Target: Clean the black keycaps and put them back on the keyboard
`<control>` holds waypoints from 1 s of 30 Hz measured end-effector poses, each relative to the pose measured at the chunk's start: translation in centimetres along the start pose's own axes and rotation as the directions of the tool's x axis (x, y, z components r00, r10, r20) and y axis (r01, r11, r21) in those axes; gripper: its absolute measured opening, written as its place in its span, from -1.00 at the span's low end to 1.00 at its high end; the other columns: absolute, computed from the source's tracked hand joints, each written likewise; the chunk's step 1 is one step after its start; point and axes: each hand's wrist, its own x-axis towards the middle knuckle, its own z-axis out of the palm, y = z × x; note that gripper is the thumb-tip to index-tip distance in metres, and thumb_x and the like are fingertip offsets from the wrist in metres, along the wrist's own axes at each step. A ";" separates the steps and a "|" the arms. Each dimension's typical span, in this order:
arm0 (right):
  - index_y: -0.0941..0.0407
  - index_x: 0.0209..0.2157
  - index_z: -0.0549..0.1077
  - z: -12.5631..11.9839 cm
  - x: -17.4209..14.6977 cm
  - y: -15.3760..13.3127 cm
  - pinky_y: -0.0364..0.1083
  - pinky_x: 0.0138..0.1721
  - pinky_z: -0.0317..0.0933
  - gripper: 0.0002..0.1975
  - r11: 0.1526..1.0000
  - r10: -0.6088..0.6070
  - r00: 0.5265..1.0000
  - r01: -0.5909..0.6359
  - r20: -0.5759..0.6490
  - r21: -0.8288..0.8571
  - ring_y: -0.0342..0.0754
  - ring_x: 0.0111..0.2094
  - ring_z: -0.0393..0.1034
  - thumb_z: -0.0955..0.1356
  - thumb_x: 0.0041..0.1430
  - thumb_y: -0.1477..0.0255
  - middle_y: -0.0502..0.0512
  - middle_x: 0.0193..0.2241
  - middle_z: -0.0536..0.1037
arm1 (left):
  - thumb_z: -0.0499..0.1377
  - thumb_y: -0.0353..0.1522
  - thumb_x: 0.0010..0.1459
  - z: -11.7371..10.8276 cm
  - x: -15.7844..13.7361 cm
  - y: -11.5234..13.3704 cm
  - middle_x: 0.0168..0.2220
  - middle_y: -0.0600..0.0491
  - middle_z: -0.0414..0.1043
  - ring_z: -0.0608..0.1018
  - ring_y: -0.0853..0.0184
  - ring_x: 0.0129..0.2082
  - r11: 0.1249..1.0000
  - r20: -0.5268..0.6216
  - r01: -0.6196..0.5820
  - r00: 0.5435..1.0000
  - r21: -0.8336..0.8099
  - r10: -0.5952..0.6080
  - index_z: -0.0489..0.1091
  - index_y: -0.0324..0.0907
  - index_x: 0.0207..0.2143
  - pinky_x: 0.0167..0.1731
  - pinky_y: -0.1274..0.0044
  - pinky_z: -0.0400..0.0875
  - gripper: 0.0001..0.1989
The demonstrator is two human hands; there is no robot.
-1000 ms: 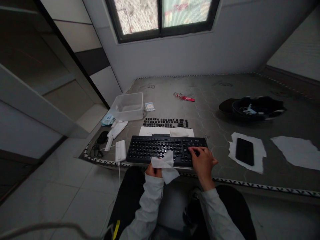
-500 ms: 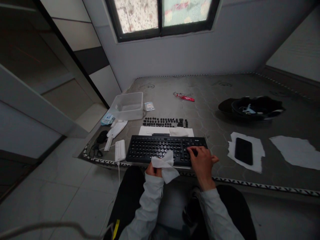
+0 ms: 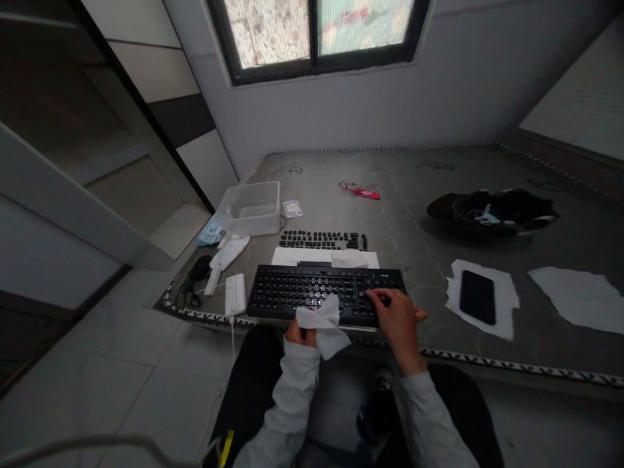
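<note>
A black keyboard (image 3: 292, 286) lies along the near edge of the covered table, with many key positions bare of caps. My left hand (image 3: 299, 333) is closed on a crumpled white wipe (image 3: 324, 322) at the keyboard's front edge. Over the number pad, my right hand (image 3: 396, 315) has thumb and forefinger pinched together against the keys; whatever is between them is too small to make out. Behind the keyboard, loose black keycaps (image 3: 316, 239) lie in rows. A white sheet (image 3: 287, 256) with a folded tissue (image 3: 349, 259) sits between those rows and the keyboard.
To the left are a clear plastic box (image 3: 253, 214), a white power strip (image 3: 235, 296) and a black mouse (image 3: 200, 267). Rightward lie a phone (image 3: 478, 298) on white paper, another paper sheet (image 3: 578, 298) and a black cap (image 3: 492, 213). A red packet (image 3: 363, 192) lies farther back.
The view has shifted very slightly. My right hand stays at the number pad, and my left hand keeps hold of the wipe.
</note>
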 end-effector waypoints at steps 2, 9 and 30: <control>0.09 -0.36 0.57 -0.3 0.2 0.2 0.04 -0.16 -0.13 -0.46 1.000 0.011 1.000 -0.010 -0.030 0.016 0.09 -0.22 0.33 0.16 0.24 -0.01 0.16 -0.31 0.57 | 0.15 0.07 0.02 0.3 -0.2 -0.1 -0.42 -0.09 0.62 0.61 0.12 -0.40 1.000 -0.032 -0.009 0.999 0.013 0.009 0.56 -0.15 -0.38 -0.36 0.36 0.49 -0.52; 0.04 -0.30 0.58 -0.1 0.3 0.8 0.06 -0.12 -0.11 -0.51 0.996 -0.029 0.994 0.020 -0.101 -0.088 0.15 -0.05 0.22 0.18 0.25 0.02 0.20 -0.11 0.42 | 0.10 0.09 0.08 0.5 -0.4 -0.3 -0.37 -0.13 0.62 0.61 0.11 -0.34 0.999 -0.007 0.007 1.000 0.036 -0.006 0.55 -0.24 -0.32 -0.35 0.39 0.46 -0.43; 0.07 -0.39 0.58 1.0 -0.1 0.2 0.11 -0.09 -0.15 -0.49 0.997 -0.005 0.991 -0.005 -0.135 -0.079 0.16 -0.06 0.22 0.18 0.22 0.01 0.21 -0.09 0.46 | 0.23 -0.01 -0.04 -0.6 0.5 -0.3 -0.40 -0.13 0.64 0.63 0.08 -0.38 0.999 0.117 0.032 0.993 -0.008 -0.031 0.56 -0.18 -0.38 -0.40 0.36 0.53 -0.58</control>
